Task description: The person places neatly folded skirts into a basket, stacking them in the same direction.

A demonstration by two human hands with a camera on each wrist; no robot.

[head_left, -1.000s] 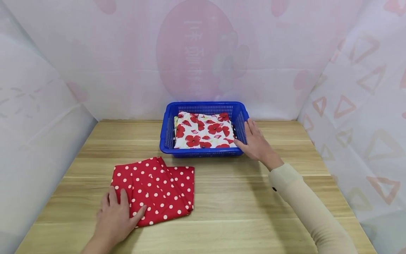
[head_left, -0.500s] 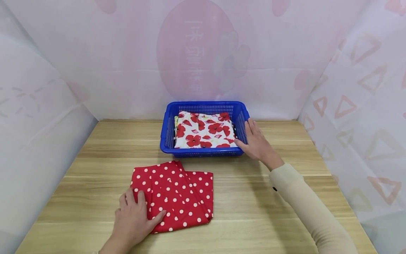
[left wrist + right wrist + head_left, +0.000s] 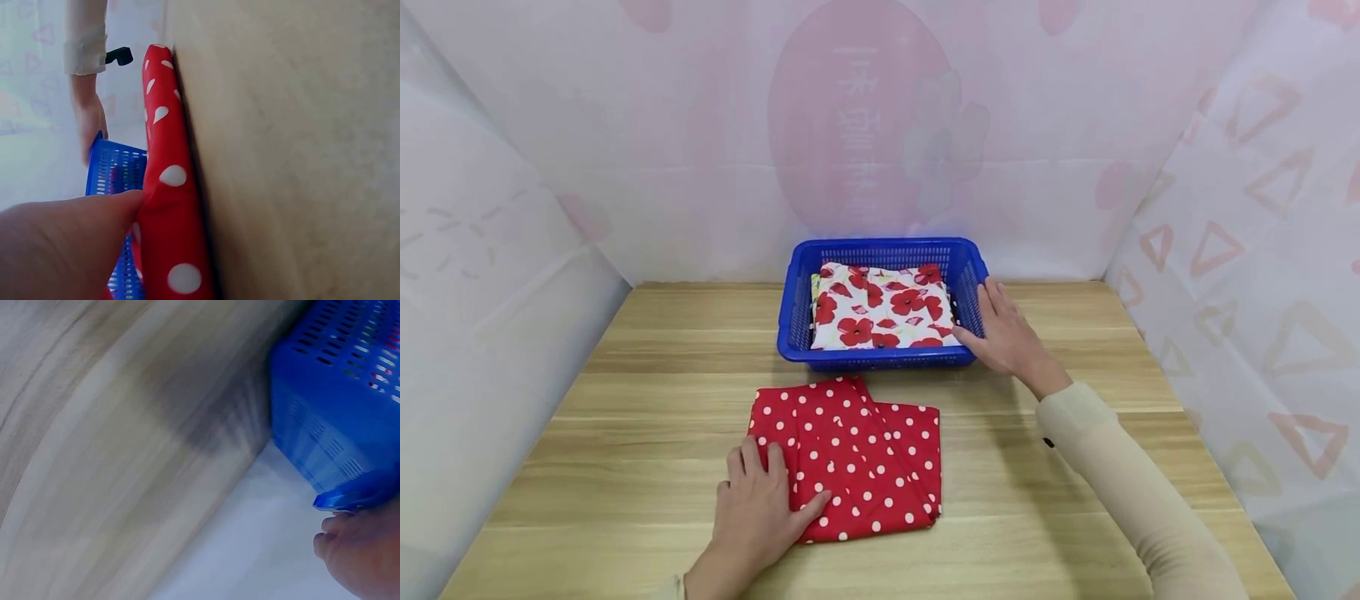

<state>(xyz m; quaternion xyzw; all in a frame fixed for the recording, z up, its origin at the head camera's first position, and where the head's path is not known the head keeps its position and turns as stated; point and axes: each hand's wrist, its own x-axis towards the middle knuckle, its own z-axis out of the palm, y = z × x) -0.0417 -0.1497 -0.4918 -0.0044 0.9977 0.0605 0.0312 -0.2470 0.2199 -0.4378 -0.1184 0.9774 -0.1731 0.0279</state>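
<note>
A folded red cloth with white polka dots (image 3: 868, 458) lies flat on the table in front of the basket. My left hand (image 3: 756, 504) rests on its near left part, fingers spread over the fabric; the left wrist view has the thumb (image 3: 81, 228) touching the cloth's thick folded edge. Behind it stands a blue plastic basket (image 3: 880, 357). Inside sits a folded white cloth with red flowers (image 3: 880, 312), mostly covering other fabric beneath. With its fingers extended, my right hand (image 3: 1009, 337) rests on the basket's right rim.
The wood-grain table (image 3: 647, 467) meets a white back curtain (image 3: 700, 192) with pink prints right behind the basket. Patterned curtains also close off the left and right sides. My right forearm, in a beige sleeve (image 3: 1127, 492), reaches across the right part of the table.
My left hand has slid the polka-dot cloth rightward across the table, to just in front of the basket. The right hand and the basket have stayed where they were.
</note>
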